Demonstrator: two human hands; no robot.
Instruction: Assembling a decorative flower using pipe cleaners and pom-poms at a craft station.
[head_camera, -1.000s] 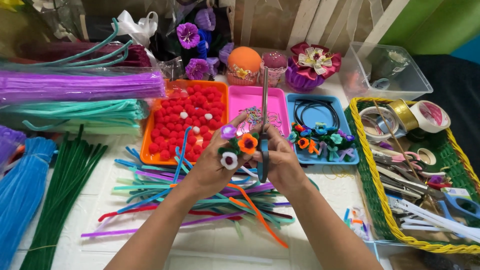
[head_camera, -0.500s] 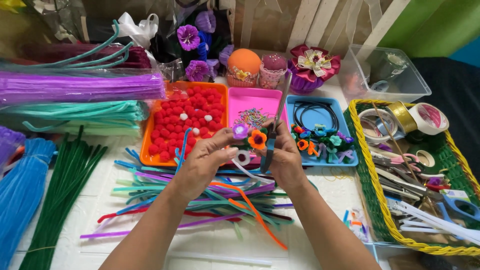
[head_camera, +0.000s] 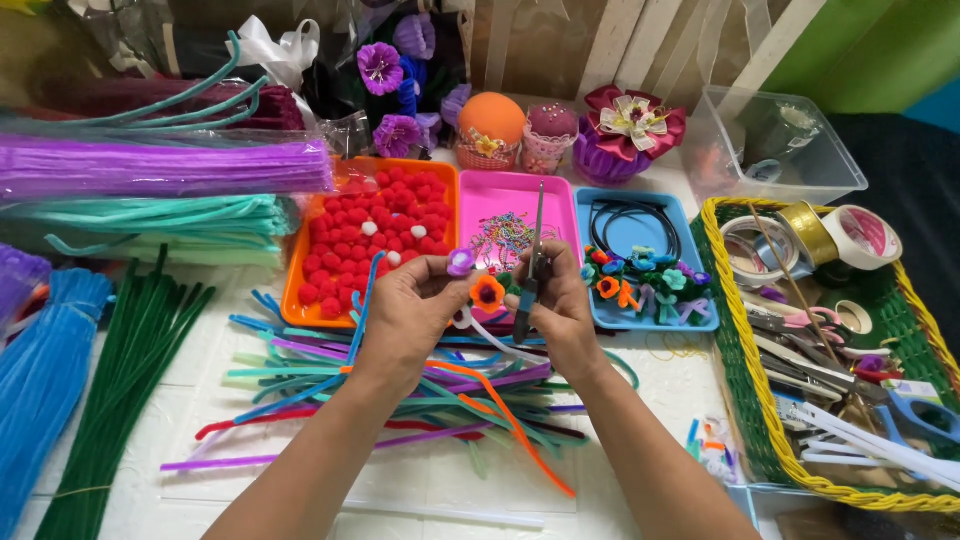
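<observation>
Left hand (head_camera: 415, 305) pinches the flower bunch (head_camera: 478, 285) mid-frame, right hand (head_camera: 562, 305) grips scissors (head_camera: 530, 265).
Blades point up, away from the flowers, kept clear; bunch is held over the stems (head_camera: 400, 385) so trimmings probably drop there.

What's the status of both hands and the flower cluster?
Left hand grips the pipe-cleaner flower cluster. Right hand grips scissors, blades up. Loose pipe cleaners lie beneath.

white table (head_camera: 420, 480) | pipe cleaners (head_camera: 400, 385) | three trays (head_camera: 515, 205) | wicker basket (head_camera: 735, 400)
</observation>
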